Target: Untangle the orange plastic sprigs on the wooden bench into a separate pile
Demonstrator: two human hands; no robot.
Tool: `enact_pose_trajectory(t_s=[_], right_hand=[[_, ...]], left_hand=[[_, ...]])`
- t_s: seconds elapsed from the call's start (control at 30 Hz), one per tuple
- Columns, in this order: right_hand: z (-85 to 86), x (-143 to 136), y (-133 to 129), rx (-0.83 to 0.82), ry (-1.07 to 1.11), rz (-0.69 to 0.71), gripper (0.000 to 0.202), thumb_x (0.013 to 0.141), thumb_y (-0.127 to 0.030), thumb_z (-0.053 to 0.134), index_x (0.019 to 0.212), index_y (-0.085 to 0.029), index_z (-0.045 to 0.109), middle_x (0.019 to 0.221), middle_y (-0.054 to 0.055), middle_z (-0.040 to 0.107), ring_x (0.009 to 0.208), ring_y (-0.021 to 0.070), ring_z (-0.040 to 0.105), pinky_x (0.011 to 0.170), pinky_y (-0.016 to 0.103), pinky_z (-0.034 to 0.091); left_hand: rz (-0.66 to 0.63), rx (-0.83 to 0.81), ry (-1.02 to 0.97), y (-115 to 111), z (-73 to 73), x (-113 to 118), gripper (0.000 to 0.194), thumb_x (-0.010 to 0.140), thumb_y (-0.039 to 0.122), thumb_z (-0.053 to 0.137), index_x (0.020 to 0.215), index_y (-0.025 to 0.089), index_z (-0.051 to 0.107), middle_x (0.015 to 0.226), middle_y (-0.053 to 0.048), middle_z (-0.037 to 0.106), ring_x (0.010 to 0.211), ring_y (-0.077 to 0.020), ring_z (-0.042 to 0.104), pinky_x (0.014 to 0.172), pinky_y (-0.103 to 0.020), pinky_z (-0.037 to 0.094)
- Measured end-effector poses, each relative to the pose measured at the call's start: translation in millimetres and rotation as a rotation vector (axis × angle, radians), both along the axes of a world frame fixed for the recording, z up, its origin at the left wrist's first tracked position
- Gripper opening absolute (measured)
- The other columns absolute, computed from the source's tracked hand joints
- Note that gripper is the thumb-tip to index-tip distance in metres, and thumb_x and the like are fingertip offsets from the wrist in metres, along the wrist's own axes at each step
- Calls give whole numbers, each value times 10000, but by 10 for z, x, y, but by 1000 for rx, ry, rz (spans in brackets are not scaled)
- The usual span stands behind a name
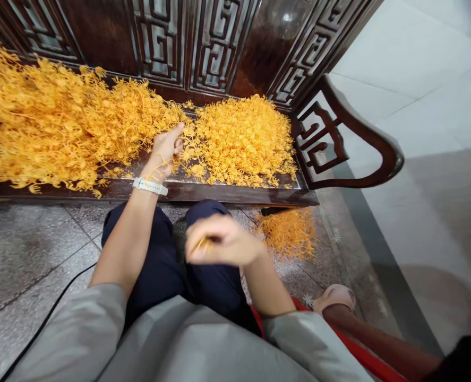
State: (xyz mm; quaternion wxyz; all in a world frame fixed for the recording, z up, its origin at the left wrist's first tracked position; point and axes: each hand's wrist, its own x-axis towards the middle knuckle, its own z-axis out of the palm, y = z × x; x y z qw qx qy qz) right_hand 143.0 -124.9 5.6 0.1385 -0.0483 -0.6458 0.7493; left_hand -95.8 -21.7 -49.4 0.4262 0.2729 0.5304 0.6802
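Observation:
My left hand [167,150], with a pale watch on the wrist, is over the bench seat between two heaps of orange-yellow plastic pieces. Its fingers are closed at the edge of the tangled, stringy heap [63,122], and a thin orange strand lies across the back of the hand. Beyond it, to the right, sits a denser heap of small pieces [245,140]. My right hand [219,241] is over my right knee, blurred by motion, with its fingers curled round a small orange piece [205,243].
The dark wooden bench [235,195] has a carved back and a curved armrest [362,127] at the right. Thin orange scraps [291,231] lie on the floor beneath its right end. Another person's foot [336,298] is at the lower right. A black cable [56,307] runs at the left.

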Motion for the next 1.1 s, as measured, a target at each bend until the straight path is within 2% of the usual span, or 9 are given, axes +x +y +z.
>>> enact_pose_trajectory(t_s=[0.1,0.2,0.27,0.4,0.57,0.67,0.77,1.0,1.1], right_hand=[[-35,-31,872,0,12,-656,402,951,-629,678,1164,-289,666,930,30,610,759,158,572,638,273,483],[-327,-191,1650,91,1,-1262,593,917,-634,688,1339,-272,482,1096,67,562,906,169,610,692,270,500],[-527,-312,1880,113,-89,-1400,594,942,-690,597,1309,-248,448,1127,91,541,904,177,608,680,280,498],[-715,-507,1593,246,-134,-1105,602,961,-780,530,1295,-280,496,1242,103,588,1045,200,645,818,326,565],[-666,-549,1170,591,-57,-903,488,1023,-658,597,1340,-288,581,1372,104,623,1288,237,576,1073,403,499],[-679,-427,1192,664,-160,-812,342,1065,-579,573,1093,-243,628,962,28,647,897,180,580,870,321,473],[-743,-295,1211,741,-319,-692,394,1076,-508,547,816,-217,499,691,-43,443,665,137,397,703,290,333],[-956,-201,900,708,-376,-641,332,1043,-384,471,766,-222,386,756,-19,451,715,140,418,708,294,289],[-976,-216,660,504,-368,-697,336,1030,-410,461,758,-224,400,730,-22,462,700,137,441,706,285,327]], left_hand=[[-185,9,-36,-106,72,131,582,868,615,821,617,216,480,538,39,415,442,-73,328,448,-237,330],[-316,54,8,-150,111,161,514,882,580,818,628,186,606,565,11,489,446,-62,344,465,-219,351],[-403,87,65,-153,115,164,493,890,575,805,635,172,679,520,13,454,446,-67,355,480,-215,352],[-513,113,125,-108,89,222,530,852,653,822,680,160,730,521,8,477,478,-85,407,511,-223,363],[-555,116,195,-58,27,223,583,753,693,880,635,163,669,631,-19,597,579,-104,496,582,-229,401],[-555,48,307,-58,4,134,569,712,653,909,598,159,651,569,9,519,541,-90,417,540,-239,299],[-505,65,488,-48,-19,86,529,695,601,917,593,152,657,554,18,502,538,-90,384,546,-262,259],[-414,113,941,-60,-156,81,396,864,474,762,631,158,707,517,31,471,515,-104,355,555,-301,216],[-393,99,1012,-86,-203,83,358,867,428,754,629,164,710,517,31,475,504,-104,343,548,-302,213]])
